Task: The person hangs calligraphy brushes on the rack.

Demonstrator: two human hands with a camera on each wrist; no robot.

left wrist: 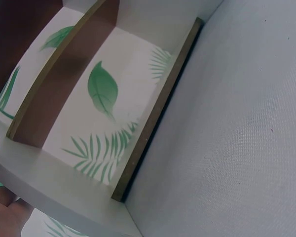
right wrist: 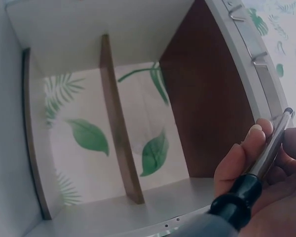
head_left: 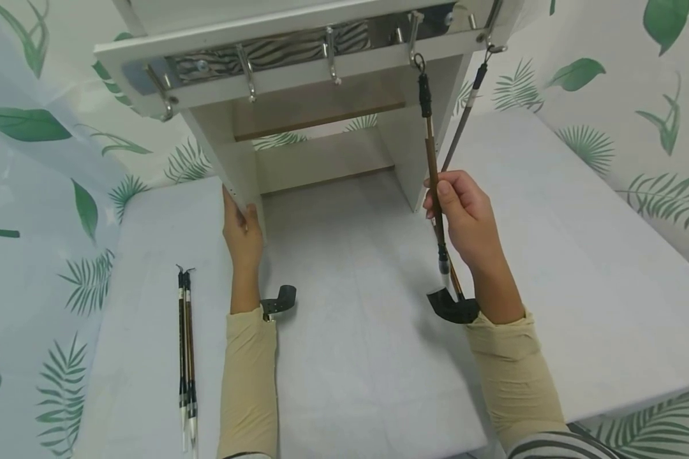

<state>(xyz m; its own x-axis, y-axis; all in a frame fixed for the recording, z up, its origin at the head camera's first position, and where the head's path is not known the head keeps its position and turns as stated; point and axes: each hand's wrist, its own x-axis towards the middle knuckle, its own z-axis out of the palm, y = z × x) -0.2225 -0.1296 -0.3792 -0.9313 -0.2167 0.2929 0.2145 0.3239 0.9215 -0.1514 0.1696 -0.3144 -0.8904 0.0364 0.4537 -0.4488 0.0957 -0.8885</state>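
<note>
My right hand (head_left: 464,207) pinches a brown-handled calligraphy brush (head_left: 432,153) between thumb and fingers, bristles down. The brush's top loop meets a metal hook (head_left: 415,35) on the white shelf unit (head_left: 316,83); whether it bears on the hook I cannot tell. Behind it, a second brush (head_left: 472,95) hangs slantwise from the rightmost hook, partly covered by my hand. My left hand (head_left: 244,239) grips the front edge of the unit's left side panel (head_left: 218,153). In the right wrist view, the held brush (right wrist: 269,150) crosses my fingers.
Two more brushes (head_left: 185,338) lie side by side on the white-covered table (head_left: 350,370), left of my left forearm. Several other hooks line the unit's front rail (head_left: 287,54). Black wrist mounts (head_left: 453,307) stick out from both sleeves. Leaf-patterned sheeting (head_left: 654,95) surrounds the table.
</note>
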